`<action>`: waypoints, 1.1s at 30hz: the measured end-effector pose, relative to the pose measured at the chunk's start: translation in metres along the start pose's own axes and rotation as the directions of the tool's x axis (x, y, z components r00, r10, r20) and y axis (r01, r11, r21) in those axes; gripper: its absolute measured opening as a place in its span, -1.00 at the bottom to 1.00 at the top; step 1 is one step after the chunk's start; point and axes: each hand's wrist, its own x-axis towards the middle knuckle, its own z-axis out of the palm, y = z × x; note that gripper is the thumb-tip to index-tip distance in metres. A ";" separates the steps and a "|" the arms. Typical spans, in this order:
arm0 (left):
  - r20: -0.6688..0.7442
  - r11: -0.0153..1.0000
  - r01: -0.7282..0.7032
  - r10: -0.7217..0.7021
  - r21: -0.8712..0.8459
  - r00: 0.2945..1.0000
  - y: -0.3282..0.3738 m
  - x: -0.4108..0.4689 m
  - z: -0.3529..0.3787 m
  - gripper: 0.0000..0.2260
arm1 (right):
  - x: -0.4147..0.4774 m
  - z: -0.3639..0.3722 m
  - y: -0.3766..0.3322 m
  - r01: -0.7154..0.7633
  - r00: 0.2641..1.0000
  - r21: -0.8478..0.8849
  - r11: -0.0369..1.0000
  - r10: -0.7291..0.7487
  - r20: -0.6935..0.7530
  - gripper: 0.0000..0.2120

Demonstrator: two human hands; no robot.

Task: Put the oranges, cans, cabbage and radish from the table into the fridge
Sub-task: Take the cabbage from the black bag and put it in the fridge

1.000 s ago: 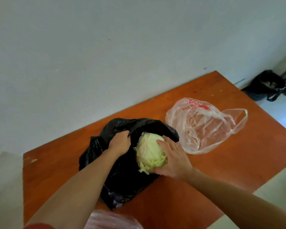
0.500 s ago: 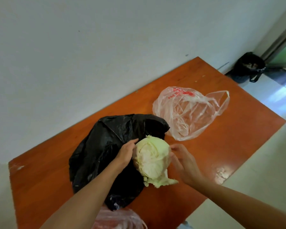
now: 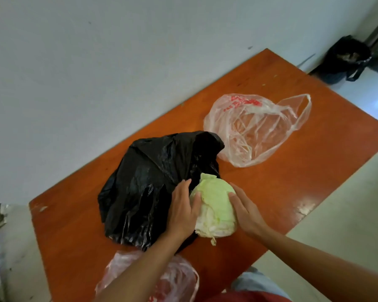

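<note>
A pale green cabbage (image 3: 215, 208) is held between both my hands just outside the mouth of a crumpled black plastic bag (image 3: 153, 182) on the orange table (image 3: 303, 166). My left hand (image 3: 183, 210) presses its left side with the thumb on top. On its right side lies my right hand (image 3: 244, 208), fingers flat against the leaves. Oranges, cans, radish and the fridge are out of sight.
A clear plastic bag with red print (image 3: 255, 129) lies slack behind the cabbage. Another reddish clear bag (image 3: 175, 280) sits at the table's near edge under my left forearm. A black bag (image 3: 345, 59) stands on the floor by the wall, far right.
The cabbage has come fully out of the black bag toward me. My left hand left the bag's rim and now grips the cabbage's left side.
</note>
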 end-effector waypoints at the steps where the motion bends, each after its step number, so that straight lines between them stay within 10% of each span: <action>1: 0.010 0.999 -0.026 0.026 0.019 1.000 0.002 -0.002 0.002 -0.56 | -0.002 0.000 -0.001 -0.004 1.000 -0.019 1.000 0.004 0.000 -0.56; 9: 0.063 0.921 0.209 -0.199 -0.329 0.978 0.015 -0.010 -0.001 -0.71 | -0.033 0.028 -0.002 0.042 0.995 -0.035 0.999 -0.045 -0.093 -0.24; 25: 0.187 0.962 0.009 0.044 -0.273 0.981 0.018 -0.071 0.010 -0.27 | -0.097 0.048 0.008 0.100 0.930 0.115 0.988 -0.052 -0.363 -0.35; 33: 0.189 0.896 -0.288 0.365 -0.339 0.912 0.139 -0.104 0.070 -0.28 | -0.176 -0.062 0.027 0.238 0.732 0.057 0.970 -0.140 -0.666 -0.34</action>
